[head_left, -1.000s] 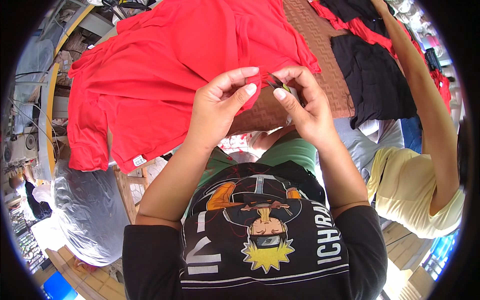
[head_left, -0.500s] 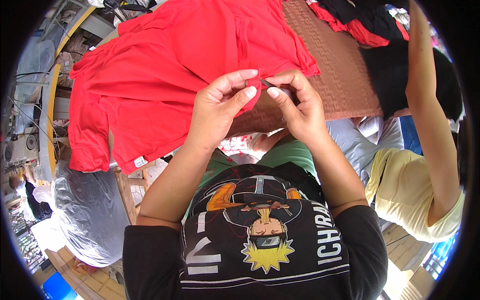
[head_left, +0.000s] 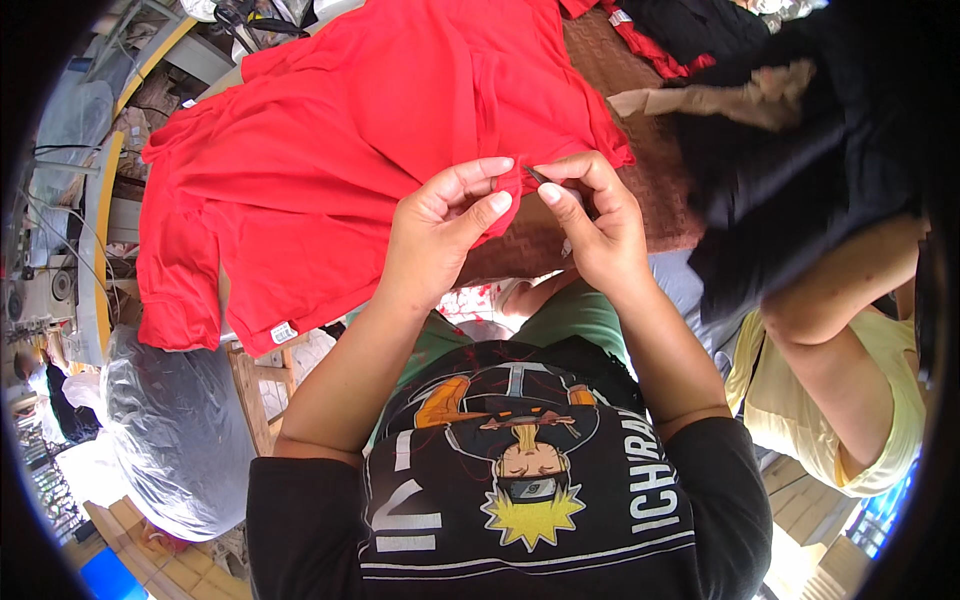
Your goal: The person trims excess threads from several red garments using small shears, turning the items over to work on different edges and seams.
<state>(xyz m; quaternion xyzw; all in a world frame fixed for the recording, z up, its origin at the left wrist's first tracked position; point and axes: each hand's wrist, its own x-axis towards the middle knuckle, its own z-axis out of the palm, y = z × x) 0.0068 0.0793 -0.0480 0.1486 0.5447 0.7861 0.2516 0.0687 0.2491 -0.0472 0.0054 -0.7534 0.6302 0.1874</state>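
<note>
A large red garment [head_left: 340, 180] is spread over the table, with a white sticker [head_left: 284, 332] near its lower left edge. My left hand [head_left: 440, 225] pinches a bit of its red fabric between thumb and fingers. Close by on the right, my right hand [head_left: 603, 230] is closed round small thread snips [head_left: 535, 176]. Their dark pointed tip sticks out from the thumb and forefinger, almost touching the pinched fabric. The palm hides most of the tool.
A brown patterned cover [head_left: 650, 210] lies under the garment. At the right, a co-worker in a yellow top [head_left: 830, 385] has an arm near a large black cloth [head_left: 790, 190]. Red and black clothes [head_left: 680, 40] lie at the far right. A clear plastic bag [head_left: 175, 430] bulges at the left.
The co-worker's raised arm has come down, and a black cloth sweeps blurred over the right side of the table. My hands stay together at the red fabric, nearly unmoved.
</note>
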